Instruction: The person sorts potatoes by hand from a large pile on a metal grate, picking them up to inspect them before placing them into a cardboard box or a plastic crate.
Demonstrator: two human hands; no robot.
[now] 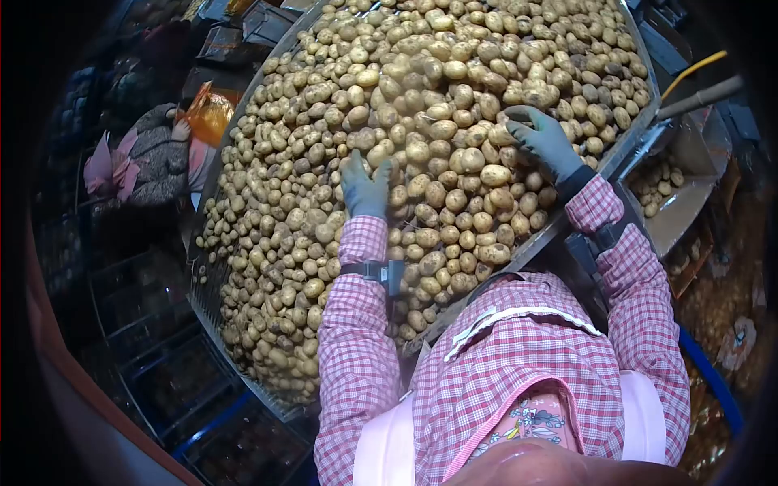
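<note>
A wide heap of potatoes [442, 130], some marked with dark soil, fills a large metal-edged sorting table [531, 247] in front of me. My left hand [366, 188], in a grey-green glove, rests on the middle of the heap with thumb and fingers apart, nothing visible between them. Farther right, my right hand [545, 142], gloved alike, reaches over the potatoes near the table's right side. Its fingers are spread and slightly curved beside several potatoes, and no potato shows in its grasp.
At the left, another person in a dark grey sleeve [160, 154] has a hand by an orange bag [212, 113]. A cardboard box [689, 194] with potatoes stands at the right, below a pole [701, 97]. Dark crates [162, 356] line the lower left.
</note>
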